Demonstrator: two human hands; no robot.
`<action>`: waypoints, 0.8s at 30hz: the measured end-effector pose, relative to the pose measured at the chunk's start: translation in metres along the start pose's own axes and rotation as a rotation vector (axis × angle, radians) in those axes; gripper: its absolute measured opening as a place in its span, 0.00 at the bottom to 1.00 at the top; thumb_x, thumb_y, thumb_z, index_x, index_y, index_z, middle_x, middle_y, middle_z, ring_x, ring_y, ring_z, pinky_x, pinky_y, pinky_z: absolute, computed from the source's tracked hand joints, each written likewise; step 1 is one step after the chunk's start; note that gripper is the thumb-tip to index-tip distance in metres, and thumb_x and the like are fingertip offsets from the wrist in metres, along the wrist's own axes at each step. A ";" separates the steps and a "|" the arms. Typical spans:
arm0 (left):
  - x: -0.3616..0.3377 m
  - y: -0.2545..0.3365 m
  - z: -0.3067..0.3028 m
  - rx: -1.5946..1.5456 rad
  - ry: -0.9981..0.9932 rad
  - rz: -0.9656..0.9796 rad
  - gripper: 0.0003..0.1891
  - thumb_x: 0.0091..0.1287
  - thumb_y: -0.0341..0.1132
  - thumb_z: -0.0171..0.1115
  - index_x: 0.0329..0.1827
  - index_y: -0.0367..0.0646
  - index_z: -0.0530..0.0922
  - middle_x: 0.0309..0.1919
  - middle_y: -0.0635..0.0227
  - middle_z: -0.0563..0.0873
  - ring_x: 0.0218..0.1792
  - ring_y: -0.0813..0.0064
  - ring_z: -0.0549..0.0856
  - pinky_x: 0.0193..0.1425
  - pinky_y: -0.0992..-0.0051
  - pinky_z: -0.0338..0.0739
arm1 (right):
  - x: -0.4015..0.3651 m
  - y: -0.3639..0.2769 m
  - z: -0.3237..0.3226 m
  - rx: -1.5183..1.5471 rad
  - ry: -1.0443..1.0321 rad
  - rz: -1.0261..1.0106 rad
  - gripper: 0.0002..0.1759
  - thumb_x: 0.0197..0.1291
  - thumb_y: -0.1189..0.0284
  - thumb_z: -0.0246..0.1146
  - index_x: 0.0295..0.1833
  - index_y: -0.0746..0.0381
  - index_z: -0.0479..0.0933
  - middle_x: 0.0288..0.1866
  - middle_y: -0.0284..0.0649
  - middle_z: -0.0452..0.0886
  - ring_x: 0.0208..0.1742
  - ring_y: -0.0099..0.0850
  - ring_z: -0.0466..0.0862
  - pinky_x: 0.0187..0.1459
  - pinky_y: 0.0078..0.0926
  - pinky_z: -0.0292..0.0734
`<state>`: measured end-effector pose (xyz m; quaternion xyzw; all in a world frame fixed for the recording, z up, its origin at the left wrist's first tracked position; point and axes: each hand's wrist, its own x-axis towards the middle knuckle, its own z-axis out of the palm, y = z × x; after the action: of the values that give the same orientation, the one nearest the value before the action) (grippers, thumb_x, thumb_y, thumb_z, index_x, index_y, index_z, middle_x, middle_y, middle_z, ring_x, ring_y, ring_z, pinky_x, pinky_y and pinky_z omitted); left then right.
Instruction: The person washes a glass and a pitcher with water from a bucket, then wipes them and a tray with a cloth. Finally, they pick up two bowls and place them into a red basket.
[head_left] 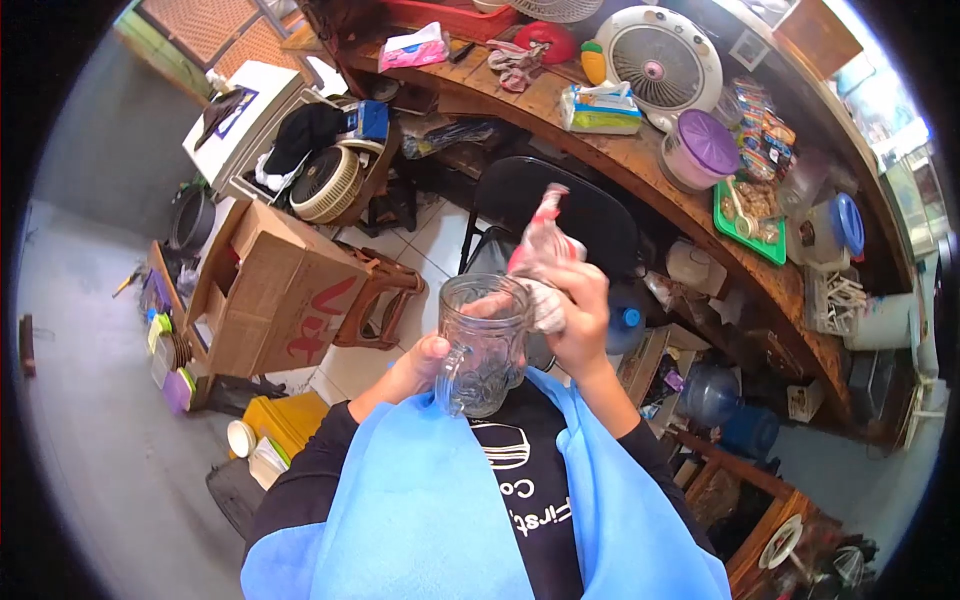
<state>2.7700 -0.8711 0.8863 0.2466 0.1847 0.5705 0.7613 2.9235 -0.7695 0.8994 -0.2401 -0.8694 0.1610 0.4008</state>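
Note:
A clear glass mug (484, 350) with a handle stands upright in front of my chest, its open rim facing up toward me. My left hand (425, 362) is wrapped round it from the left, thumb near the handle and fingers partly seen through the glass. At the mug's upper right, my right hand (583, 318) grips a crumpled red and white cloth (543, 245). One part of the cloth sticks up above the fingers, and another part hangs beside the rim. Whether the cloth touches the glass is hard to tell.
A black chair (560, 200) stands just beyond my hands. Behind it curves a wooden counter (560, 105) with a fan (652, 68), tissue packs, a purple-lidded tub (702, 148) and a green tray (748, 222). An open cardboard box (280, 290) is at the left, above a yellow container (285, 422).

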 end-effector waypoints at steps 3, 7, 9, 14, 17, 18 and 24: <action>0.008 -0.015 0.010 0.010 -0.040 0.004 0.50 0.38 0.56 0.65 0.64 0.41 0.55 0.58 0.56 0.63 0.47 0.63 0.75 0.54 0.64 0.67 | -0.007 0.011 -0.007 0.111 0.225 -0.026 0.10 0.32 0.74 0.64 0.28 0.61 0.79 0.26 0.33 0.75 0.27 0.32 0.70 0.29 0.27 0.66; 0.010 -0.025 0.017 0.116 0.003 0.127 0.49 0.39 0.55 0.65 0.64 0.41 0.56 0.64 0.60 0.54 0.50 0.66 0.72 0.54 0.67 0.67 | -0.021 0.029 -0.006 0.575 0.344 0.459 0.13 0.44 0.76 0.62 0.39 0.66 0.73 0.30 0.36 0.75 0.32 0.26 0.75 0.37 0.25 0.71; 0.007 -0.025 0.008 0.198 -0.019 0.172 0.49 0.39 0.54 0.65 0.64 0.41 0.56 0.64 0.60 0.53 0.50 0.66 0.72 0.54 0.67 0.68 | -0.021 0.039 -0.008 0.948 0.319 0.531 0.22 0.51 0.70 0.62 0.49 0.66 0.65 0.40 0.36 0.74 0.39 0.24 0.75 0.42 0.23 0.71; 0.006 -0.014 0.013 0.158 0.000 0.190 0.49 0.38 0.51 0.67 0.63 0.39 0.56 0.64 0.59 0.53 0.49 0.65 0.74 0.52 0.66 0.70 | -0.010 0.035 -0.016 1.334 -0.185 0.747 0.24 0.52 0.72 0.62 0.54 0.67 0.64 0.46 0.39 0.74 0.45 0.24 0.75 0.49 0.23 0.69; 0.008 -0.010 -0.004 0.121 -0.007 0.193 0.49 0.37 0.49 0.68 0.63 0.38 0.56 0.63 0.60 0.56 0.49 0.64 0.75 0.52 0.66 0.70 | -0.007 0.039 -0.008 1.235 -0.229 0.696 0.21 0.53 0.73 0.60 0.52 0.67 0.67 0.45 0.38 0.75 0.45 0.23 0.75 0.48 0.21 0.69; 0.008 -0.006 -0.005 0.118 -0.003 0.191 0.49 0.37 0.49 0.68 0.63 0.38 0.56 0.63 0.60 0.56 0.49 0.64 0.75 0.52 0.66 0.70 | -0.003 0.040 -0.005 1.237 -0.230 0.702 0.21 0.53 0.73 0.60 0.52 0.67 0.67 0.45 0.38 0.75 0.45 0.23 0.75 0.48 0.21 0.69; 0.023 0.034 -0.032 0.108 0.066 0.254 0.48 0.38 0.49 0.67 0.63 0.39 0.56 0.61 0.61 0.59 0.48 0.63 0.75 0.51 0.65 0.71 | 0.042 0.061 0.012 1.223 -0.504 0.818 0.20 0.53 0.73 0.61 0.51 0.67 0.68 0.39 0.33 0.76 0.39 0.18 0.75 0.43 0.17 0.70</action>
<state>2.7319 -0.8361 0.8802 0.2899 0.2074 0.6594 0.6620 2.9081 -0.6965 0.8888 -0.2340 -0.5332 0.7969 0.1611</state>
